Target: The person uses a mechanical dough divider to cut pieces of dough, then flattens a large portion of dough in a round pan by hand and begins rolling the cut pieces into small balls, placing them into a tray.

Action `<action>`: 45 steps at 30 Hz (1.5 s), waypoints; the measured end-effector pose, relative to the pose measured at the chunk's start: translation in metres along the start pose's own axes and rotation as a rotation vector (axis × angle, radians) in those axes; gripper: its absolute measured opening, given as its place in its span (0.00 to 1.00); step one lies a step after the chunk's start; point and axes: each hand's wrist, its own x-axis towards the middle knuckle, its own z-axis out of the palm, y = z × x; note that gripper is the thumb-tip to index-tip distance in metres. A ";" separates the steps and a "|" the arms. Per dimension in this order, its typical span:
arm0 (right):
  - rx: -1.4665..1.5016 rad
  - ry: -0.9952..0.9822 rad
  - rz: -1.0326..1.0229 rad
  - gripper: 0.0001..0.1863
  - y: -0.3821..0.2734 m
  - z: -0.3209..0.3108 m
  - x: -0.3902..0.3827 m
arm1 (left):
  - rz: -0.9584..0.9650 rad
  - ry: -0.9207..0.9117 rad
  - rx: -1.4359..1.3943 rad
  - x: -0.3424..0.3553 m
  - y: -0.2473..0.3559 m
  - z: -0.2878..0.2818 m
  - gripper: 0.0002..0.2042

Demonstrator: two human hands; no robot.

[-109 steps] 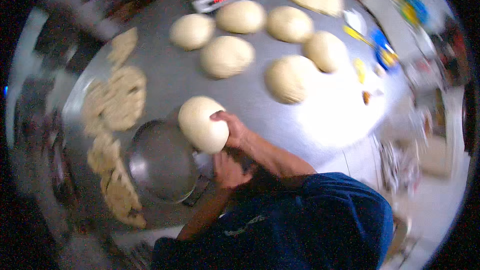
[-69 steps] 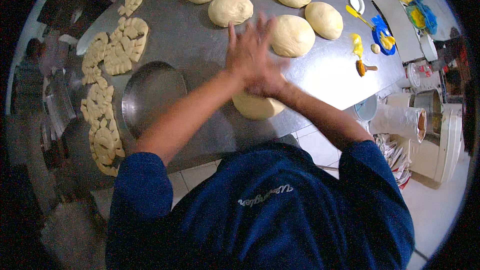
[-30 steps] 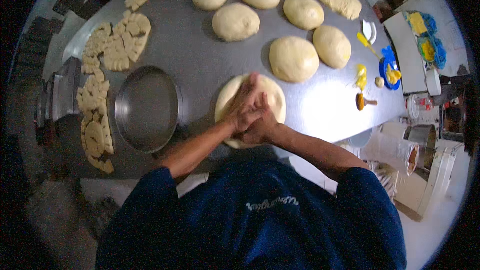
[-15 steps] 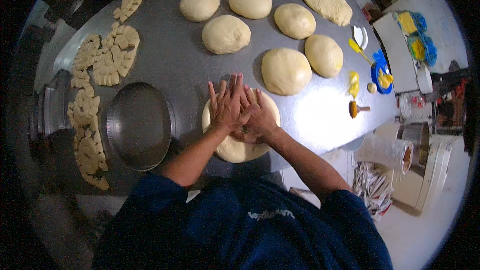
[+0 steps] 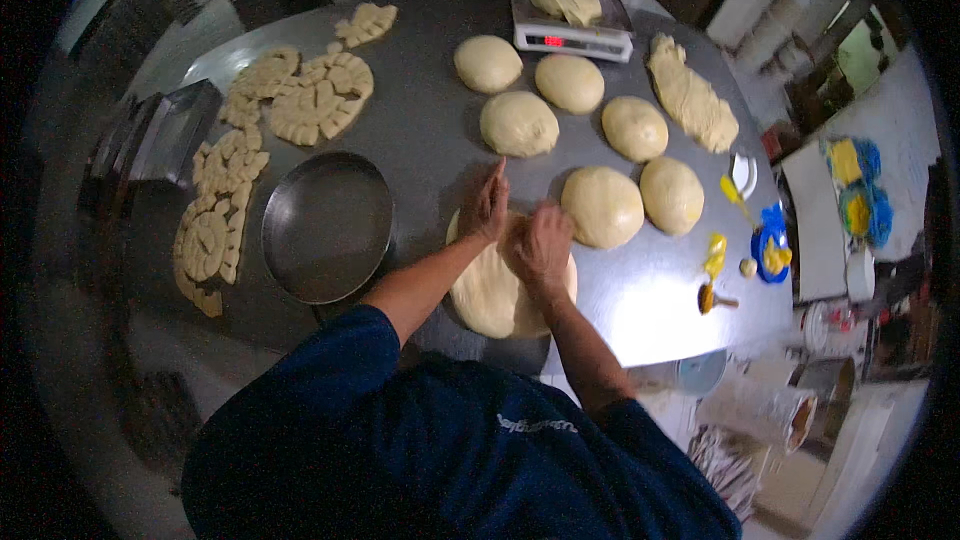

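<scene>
Dough (image 5: 497,295), pressed into a thick round, lies on the grey surface (image 5: 425,90) in the head view, directly in front of the person, under and between both hands. The left hand (image 5: 490,204) is at the round's far left edge, turned nearly side-on; its fingers are stretched out, close together, and point away from the body past that edge. The right hand (image 5: 545,242) rests over the far right part of the round with its fingers bent; whether they pinch the edge or only press on it cannot be told. Most of the round lies nearer the body than the fingers, spreading between the two wrists.

Six dough balls (image 5: 519,124) sit beyond and to the right: one just past the left fingertips, another just beside the right hand. An upright round pan (image 5: 330,230) stands to the left, apart from the round and near the left forearm. Farther left are cut dough shapes (image 5: 320,98). At the far side, a scale (image 5: 590,45) carries a dough lump (image 5: 575,2), with a dough strip (image 5: 692,95) to its right.
</scene>
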 end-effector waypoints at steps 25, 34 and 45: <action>-0.307 -0.413 -0.612 0.15 -0.067 -0.110 0.085 | -0.111 -0.428 0.921 -0.066 0.182 -0.219 0.28; -0.090 -0.575 -0.778 0.41 -0.078 -0.087 -0.020 | -0.014 -0.224 0.435 -0.147 0.133 -0.157 0.48; -0.375 -0.496 -0.812 0.54 -0.027 0.051 0.035 | -0.167 -0.160 0.888 -0.093 0.031 -0.117 0.54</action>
